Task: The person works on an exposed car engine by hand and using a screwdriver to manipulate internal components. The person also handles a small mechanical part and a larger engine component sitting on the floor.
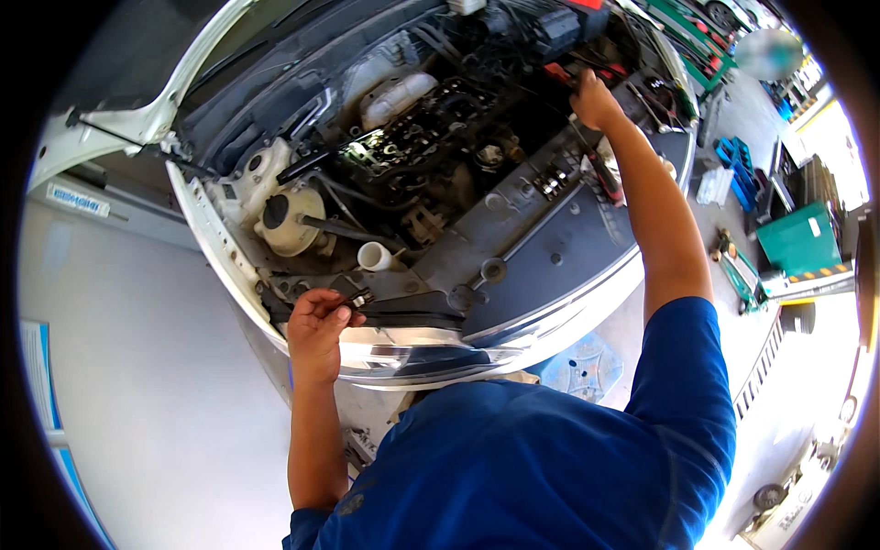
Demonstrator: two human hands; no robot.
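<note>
My left hand [323, 325] is at the front left edge of an open engine bay, fingers closed on a small dark metal part [358, 300]. My right hand [591, 101] reaches to the far right of the bay, its fingers curled beside a red object [555, 71]; what they grip is too small to make out. The exposed engine top [403, 142] lies between my hands. A white filler neck [374, 257] stands just above my left hand. Loose tools [660, 101] and a red-handled tool [607, 183] rest along the right side of the bay.
The white car's front bumper [495, 357] runs below my hands. The raised hood [101, 147] is at upper left. At right are a blue tray [733, 170], a green floor jack [742, 275] and a teal panel [797, 238]. A blue stool-like object [582, 371] stands below the bumper.
</note>
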